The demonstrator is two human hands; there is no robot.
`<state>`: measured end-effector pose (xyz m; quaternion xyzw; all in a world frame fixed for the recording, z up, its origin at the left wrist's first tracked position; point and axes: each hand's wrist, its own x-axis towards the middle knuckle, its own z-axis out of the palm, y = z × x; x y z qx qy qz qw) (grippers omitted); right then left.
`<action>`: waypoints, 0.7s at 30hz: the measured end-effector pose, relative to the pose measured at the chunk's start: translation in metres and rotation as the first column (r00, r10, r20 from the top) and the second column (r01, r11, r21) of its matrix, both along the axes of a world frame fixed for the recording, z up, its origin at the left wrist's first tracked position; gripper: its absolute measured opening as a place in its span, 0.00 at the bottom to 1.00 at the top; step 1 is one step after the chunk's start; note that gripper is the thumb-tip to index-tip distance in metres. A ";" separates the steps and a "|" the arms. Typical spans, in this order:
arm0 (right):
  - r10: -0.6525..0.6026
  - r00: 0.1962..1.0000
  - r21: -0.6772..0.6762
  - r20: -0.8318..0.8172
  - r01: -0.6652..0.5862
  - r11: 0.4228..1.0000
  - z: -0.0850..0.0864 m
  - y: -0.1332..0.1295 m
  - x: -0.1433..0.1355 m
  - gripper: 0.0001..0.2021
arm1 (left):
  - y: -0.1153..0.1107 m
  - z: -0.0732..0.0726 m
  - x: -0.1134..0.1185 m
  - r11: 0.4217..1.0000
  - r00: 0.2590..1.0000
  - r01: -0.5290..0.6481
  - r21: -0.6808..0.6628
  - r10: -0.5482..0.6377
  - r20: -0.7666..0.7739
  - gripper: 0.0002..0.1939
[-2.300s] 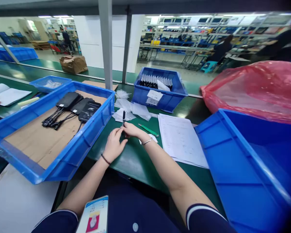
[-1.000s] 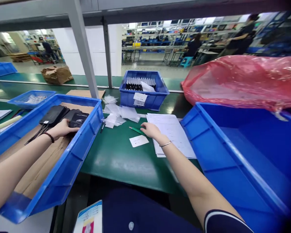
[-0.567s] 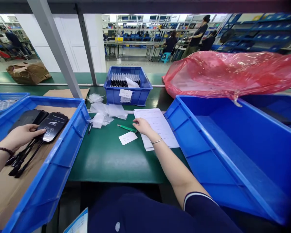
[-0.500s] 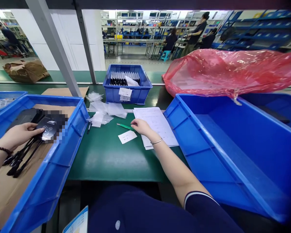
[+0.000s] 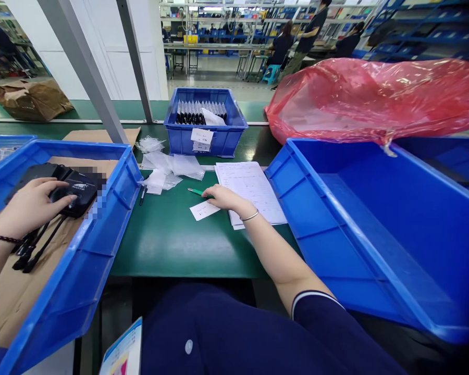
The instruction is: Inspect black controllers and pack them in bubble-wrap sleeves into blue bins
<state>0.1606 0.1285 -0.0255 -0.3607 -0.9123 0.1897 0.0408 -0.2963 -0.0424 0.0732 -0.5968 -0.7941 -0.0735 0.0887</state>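
My left hand (image 5: 37, 204) lies over black flat boxes in the left blue bin, fingers and thumb apart, on and beside a black box with a white logo (image 5: 80, 191). Several black cables with plugs (image 5: 31, 260) trail out below it onto cardboard. On the green tabletop, my right hand (image 5: 223, 198) has its fingertips closed on the rear part of a slim green pen (image 5: 196, 191), whose grey tip points left. Just below those fingers is a white card (image 5: 204, 209) with writing. A stack of printed sheets (image 5: 254, 190) lies beneath and beside the right wrist.
The left blue bin (image 5: 111, 229) and a large right blue bin (image 5: 328, 239) flank the bench. A small blue bin (image 5: 203, 140) with bagged parts stands behind. Clear plastic bags (image 5: 164, 169) and a black pen (image 5: 143, 195) lie between. A red plastic bag (image 5: 367, 99) rests behind the right bin.
The view has tilted slightly down. My left hand has slid rightward over the black box. My right fingers have moved left and down onto the green pen, which has not visibly moved.
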 end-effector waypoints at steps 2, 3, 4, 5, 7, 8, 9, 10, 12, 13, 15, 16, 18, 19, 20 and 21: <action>-0.039 0.999 0.021 -0.004 0.039 0.999 -0.001 -0.002 -0.001 0.16 | 0.004 -0.007 -0.004 0.995 0.999 -0.045 -0.089 0.046 0.009 0.31; -0.057 0.998 0.029 -0.005 0.057 0.998 -0.002 -0.003 -0.002 0.15 | 0.005 -0.010 -0.007 0.991 0.998 -0.060 -0.123 0.062 0.009 0.33; -0.073 0.997 0.036 -0.005 0.073 0.997 -0.002 -0.004 -0.002 0.15 | 0.007 -0.013 -0.009 0.988 0.998 -0.062 -0.144 0.064 0.007 0.34; -0.086 0.996 0.040 -0.004 0.086 0.995 -0.003 -0.005 -0.001 0.15 | 0.007 -0.015 -0.011 0.987 0.999 -0.049 -0.153 0.049 0.002 0.35; -0.106 0.994 0.047 0.002 0.106 0.993 -0.005 -0.005 0.000 0.15 | 0.007 -0.016 -0.012 0.988 1.000 -0.027 -0.150 0.025 -0.009 0.36; -0.116 0.993 0.049 0.006 0.116 0.992 -0.006 -0.005 0.000 0.14 | 0.006 -0.016 -0.012 0.988 1.000 -0.022 -0.151 0.020 -0.014 0.36; -0.129 0.992 0.052 0.010 0.128 0.990 -0.007 -0.005 0.000 0.14 | 0.005 -0.014 -0.011 0.987 1.000 -0.015 -0.158 0.013 -0.018 0.36; -0.146 0.989 0.056 0.013 0.145 0.988 -0.008 -0.005 0.000 0.13 | 0.005 -0.012 -0.009 0.986 1.000 -0.009 -0.167 0.005 -0.024 0.36; -0.187 0.982 0.068 0.015 0.185 0.980 -0.010 -0.005 0.000 0.12 | 0.004 -0.008 -0.006 0.982 0.999 -0.012 -0.187 0.006 -0.033 0.36; -0.208 0.978 0.076 0.012 0.206 0.976 -0.011 -0.005 -0.001 0.12 | 0.004 -0.006 -0.004 0.980 0.999 -0.025 -0.199 0.019 -0.031 0.37; -0.233 0.972 0.089 -0.001 0.232 0.969 -0.012 -0.007 -0.003 0.11 | 0.003 -0.003 0.000 0.972 0.999 -0.049 -0.228 0.049 -0.003 0.41; -0.234 0.972 0.093 -0.013 0.234 0.968 -0.012 -0.008 -0.005 0.11 | 0.003 -0.002 0.003 0.970 0.999 -0.041 -0.241 0.048 0.024 0.43; -0.213 0.976 0.097 -0.043 0.216 0.972 -0.011 -0.012 -0.010 0.09 | 0.001 -0.001 0.010 0.970 0.995 0.011 -0.243 0.012 0.096 0.47; -0.193 0.979 0.097 -0.059 0.198 0.975 -0.011 -0.014 -0.013 0.09 | 0.000 -0.002 0.014 0.974 0.992 0.027 -0.224 0.001 0.125 0.48; -0.173 0.982 0.098 -0.076 0.180 0.979 -0.012 -0.015 -0.016 0.09 | -0.001 -0.002 0.018 0.980 0.990 0.016 -0.197 0.012 0.143 0.49; -0.154 0.984 0.100 -0.093 0.163 0.982 -0.013 -0.016 -0.019 0.08 | -0.001 -0.003 0.020 0.982 0.990 -0.007 -0.188 0.033 0.139 0.51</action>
